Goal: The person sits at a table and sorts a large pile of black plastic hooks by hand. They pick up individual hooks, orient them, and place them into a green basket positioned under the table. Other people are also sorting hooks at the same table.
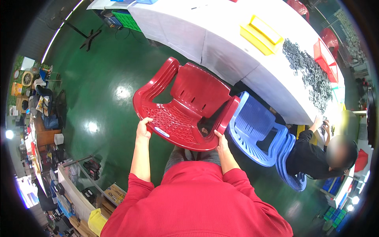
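Note:
A dark red plastic armchair [201,93] is in front of me, its seat toward me and its backrest toward the long table. Several armrest layers show on its left side, so it looks like a stack of chairs. My left hand [144,128] grips the left front corner of the seat, thumb on top. My right hand [221,141] is closed on the right front corner, below the armrest. The undersides of both hands' grips are hidden. A blue plastic armchair [254,122] stands just right of the red one.
A long white-covered table [185,23] runs along the far side, carrying a yellow bin [260,35], dark small parts [310,71] and a red basket [325,59]. A person in black [312,156] sits at the right. Green floor [94,130] stretches left; a cardboard box [115,193] lies lower left.

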`<state>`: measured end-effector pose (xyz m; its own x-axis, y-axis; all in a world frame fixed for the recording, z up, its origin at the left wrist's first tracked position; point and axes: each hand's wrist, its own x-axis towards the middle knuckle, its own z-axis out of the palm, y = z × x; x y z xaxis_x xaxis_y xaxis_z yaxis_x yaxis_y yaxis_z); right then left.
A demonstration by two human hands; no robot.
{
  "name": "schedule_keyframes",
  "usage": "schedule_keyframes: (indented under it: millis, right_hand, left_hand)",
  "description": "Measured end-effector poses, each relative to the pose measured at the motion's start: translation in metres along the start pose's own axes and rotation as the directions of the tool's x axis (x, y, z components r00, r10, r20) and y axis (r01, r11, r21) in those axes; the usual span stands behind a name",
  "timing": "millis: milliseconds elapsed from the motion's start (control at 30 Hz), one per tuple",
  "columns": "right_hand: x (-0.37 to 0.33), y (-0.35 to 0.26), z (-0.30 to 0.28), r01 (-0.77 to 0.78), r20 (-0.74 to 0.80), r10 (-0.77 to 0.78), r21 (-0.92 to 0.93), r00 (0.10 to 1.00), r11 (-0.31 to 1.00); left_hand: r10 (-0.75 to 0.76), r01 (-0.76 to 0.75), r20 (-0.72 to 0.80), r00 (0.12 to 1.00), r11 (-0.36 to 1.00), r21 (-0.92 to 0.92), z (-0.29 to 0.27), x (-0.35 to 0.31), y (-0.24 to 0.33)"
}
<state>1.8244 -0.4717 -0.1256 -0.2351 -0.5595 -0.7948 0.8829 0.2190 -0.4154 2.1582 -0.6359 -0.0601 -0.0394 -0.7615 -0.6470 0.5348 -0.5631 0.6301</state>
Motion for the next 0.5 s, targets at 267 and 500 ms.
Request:
schedule_keyframes:
  millis: [267, 500]
  right_hand:
    - [0.028, 0.027, 0.054, 0.067, -0.069, -0.064, 0.042, 0.996, 0.997]
    - [0.066, 0.052, 0.116, 0.076, -0.089, -0.068, 0.092, 0.994, 0.993]
  left_hand:
    - [-0.004, 0.004, 0.046, 0.999, 1.000, 0.017, 0.004, 0.047, 0.067]
    - [0.051, -0.052, 0.022, 0.998, 0.996, 0.072, -0.023, 0.109, 0.115]
